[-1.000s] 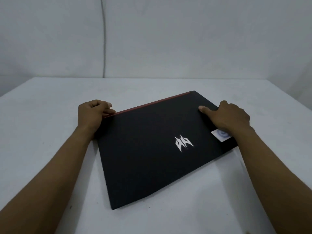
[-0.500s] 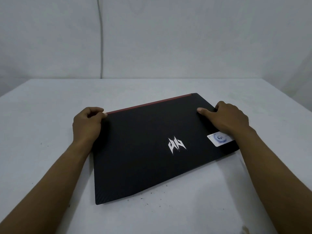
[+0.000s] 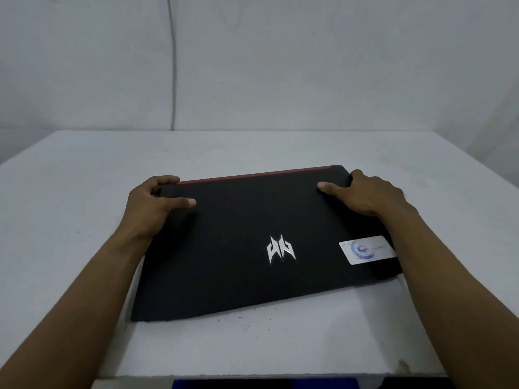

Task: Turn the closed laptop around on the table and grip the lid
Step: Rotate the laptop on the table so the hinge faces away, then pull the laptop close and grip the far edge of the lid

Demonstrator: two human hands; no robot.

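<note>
Since a moment ago, we turned the laptop [image 3: 252,242] straighter on the table [image 3: 84,178]. Our left hand [image 3: 151,203] pinches its far left corner, thumb on top. Our right hand [image 3: 368,196] holds the far right corner, fingers curled over.

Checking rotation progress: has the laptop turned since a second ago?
Yes. The laptop has swung clockwise; its red far edge now runs closer to parallel with the table's far edge.
</note>
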